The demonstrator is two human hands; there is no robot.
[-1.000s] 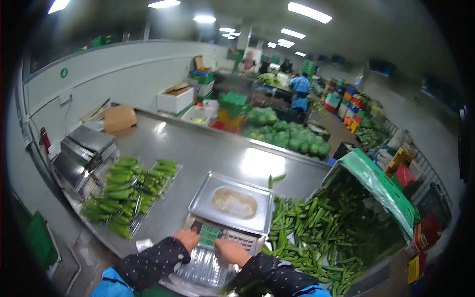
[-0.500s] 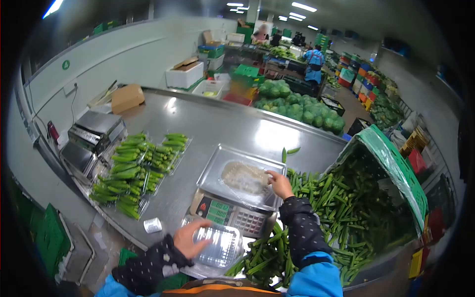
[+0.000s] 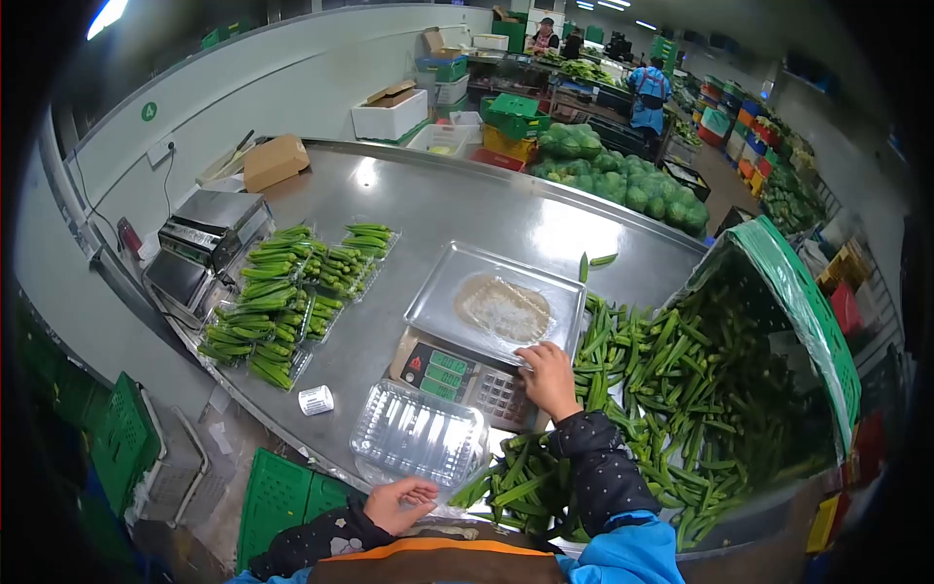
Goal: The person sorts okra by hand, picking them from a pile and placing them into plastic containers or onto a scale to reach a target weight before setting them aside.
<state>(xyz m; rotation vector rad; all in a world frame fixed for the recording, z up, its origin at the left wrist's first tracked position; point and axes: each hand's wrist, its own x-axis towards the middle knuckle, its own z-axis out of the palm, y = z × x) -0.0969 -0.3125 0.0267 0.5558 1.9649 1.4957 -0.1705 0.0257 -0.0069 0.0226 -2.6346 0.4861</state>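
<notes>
Rests the right hand (image 3: 547, 378) on the front right corner of the grey digital weighing scale (image 3: 443, 368), fingers (image 3: 530, 355) bent and close together over the keypad, pinching nothing. Holds the left hand (image 3: 399, 503) low, just in front of the scale, fingers (image 3: 420, 492) loosely curled at the near edge of the empty clear plastic tray (image 3: 418, 433); cannot tell whether touching it. Right of the scale, loose green okra pods (image 3: 632, 380) heaped beside a tipped green plastic crate (image 3: 793, 311). Left of the scale, packed okra trays (image 3: 277, 307) on the steel surface (image 3: 438, 214).
</notes>
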